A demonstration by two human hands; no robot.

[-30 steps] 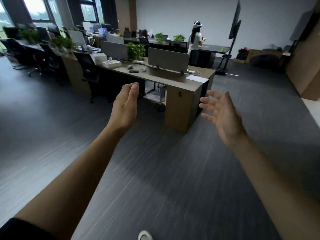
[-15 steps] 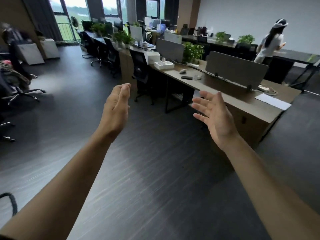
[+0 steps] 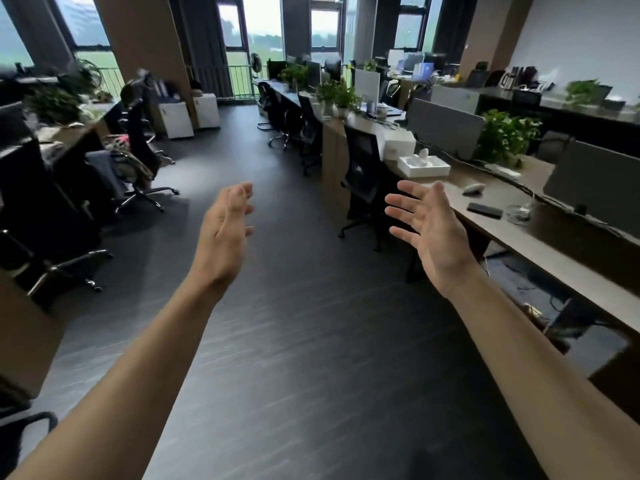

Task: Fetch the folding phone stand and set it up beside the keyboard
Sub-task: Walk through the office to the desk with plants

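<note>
Two bare forearms reach forward from the bottom of the view over a dark wood-grain floor [image 3: 294, 358]. The left hand [image 3: 225, 233] is held edge-on with its fingers loosely curled and parted, gripping nothing. The right hand [image 3: 433, 230] is spread wide, palm turned inward toward the left one, fingers fanned apart, also empty. Just beyond the right hand a long wooden desk [image 3: 540, 251] runs along the right side. On its top lie a dark flat phone-like object [image 3: 484, 210], a small grey rounded object [image 3: 473, 189] and an open white box [image 3: 424, 165], with grey divider panels [image 3: 445, 128] and a leafy green plant [image 3: 506, 136] behind them. A black office chair [image 3: 362, 174] is pushed in at the desk, just behind the right hand's fingertips. Further desks, chairs and plants fill the left side and the far end, where tall windows [image 3: 263, 32] let in daylight. No folding phone stand or keyboard can be made out anywhere in view.
</note>
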